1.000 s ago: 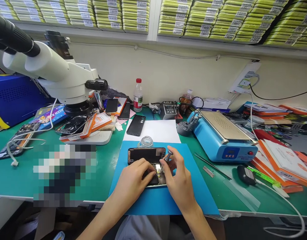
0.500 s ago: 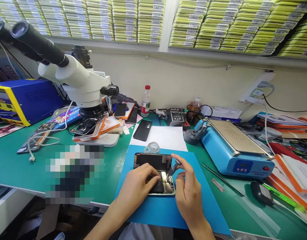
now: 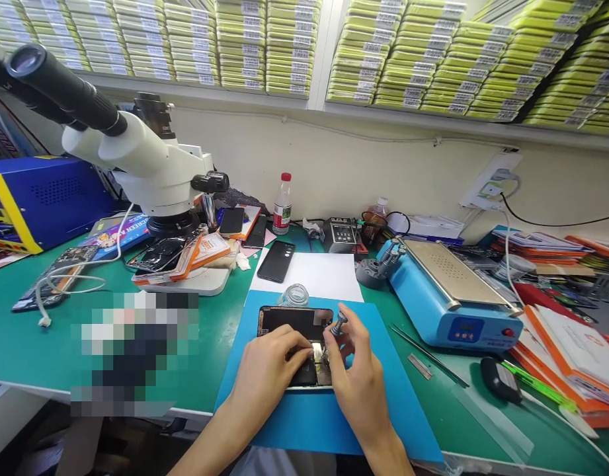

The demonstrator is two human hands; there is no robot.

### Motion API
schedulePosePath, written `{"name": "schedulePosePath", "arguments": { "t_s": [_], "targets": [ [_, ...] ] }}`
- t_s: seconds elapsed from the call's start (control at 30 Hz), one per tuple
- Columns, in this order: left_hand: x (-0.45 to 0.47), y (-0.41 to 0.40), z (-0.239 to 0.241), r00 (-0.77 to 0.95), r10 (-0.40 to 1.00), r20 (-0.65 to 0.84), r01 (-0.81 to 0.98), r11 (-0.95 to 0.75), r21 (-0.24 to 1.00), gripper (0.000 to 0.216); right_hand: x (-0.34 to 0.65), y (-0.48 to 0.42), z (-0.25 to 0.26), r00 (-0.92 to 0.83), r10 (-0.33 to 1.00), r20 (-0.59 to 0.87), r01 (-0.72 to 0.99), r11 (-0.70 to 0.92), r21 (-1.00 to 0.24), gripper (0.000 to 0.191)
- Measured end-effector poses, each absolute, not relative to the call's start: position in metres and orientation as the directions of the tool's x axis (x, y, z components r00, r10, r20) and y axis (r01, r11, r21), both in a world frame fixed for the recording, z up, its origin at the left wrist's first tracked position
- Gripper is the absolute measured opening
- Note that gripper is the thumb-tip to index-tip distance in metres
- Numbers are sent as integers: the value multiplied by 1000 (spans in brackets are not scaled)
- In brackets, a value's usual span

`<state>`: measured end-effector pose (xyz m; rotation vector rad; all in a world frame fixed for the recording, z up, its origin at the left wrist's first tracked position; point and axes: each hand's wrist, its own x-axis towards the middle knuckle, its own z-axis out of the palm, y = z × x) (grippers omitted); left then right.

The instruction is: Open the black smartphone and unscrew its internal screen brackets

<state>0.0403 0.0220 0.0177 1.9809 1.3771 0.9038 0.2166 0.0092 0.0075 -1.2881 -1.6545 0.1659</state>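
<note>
An opened phone (image 3: pixel 294 322) lies on a blue mat (image 3: pixel 383 396) at the front of the bench, its insides showing. My left hand (image 3: pixel 267 370) rests on the phone with fingers curled down, pressing its lower half. My right hand (image 3: pixel 356 373) pinches a small grey screwdriver (image 3: pixel 338 324) whose tip points down into the phone's right side. A small clear glass jar (image 3: pixel 294 294) stands just behind the phone.
A white microscope (image 3: pixel 135 158) stands at the left over stacked phone parts. A blue heating plate machine (image 3: pixel 447 297) sits to the right. A black phone (image 3: pixel 276 260) lies on white paper behind. Tweezers (image 3: pixel 428 346), a bottle (image 3: pixel 283 205) and orange boxes (image 3: pixel 567 344) crowd the bench.
My right hand with the screwdriver has shifted slightly left and nearer the phone's middle. The view has swung a little; my left hand stays on the phone.
</note>
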Motion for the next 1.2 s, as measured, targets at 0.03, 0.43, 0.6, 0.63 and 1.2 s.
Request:
{"name": "schedulePosePath", "arguments": {
  "t_s": [0.03, 0.43, 0.6, 0.63, 1.2],
  "targets": [
    [40, 21, 17, 248, 945, 215, 564, -321, 761, 14, 216, 9, 7, 87, 797, 597, 614, 429, -662, 49],
    [40, 17, 11, 299, 919, 259, 581, -390, 715, 10, 215, 13, 4, 114, 806, 582, 437, 485, -757, 50],
    [40, 14, 12, 260, 932, 254, 611, -363, 704, 13, 213, 22, 4, 42, 829, 558, 525, 457, -719, 48],
    [40, 13, 12, 255, 933, 254, 610, -359, 706, 14, 213, 23, 5, 35, 837, 546, 528, 448, -721, 47],
    [40, 13, 12, 249, 938, 241, 612, -345, 711, 16, 213, 23, 3, -40, 813, 581, 616, 478, -626, 50]
  ]
}}
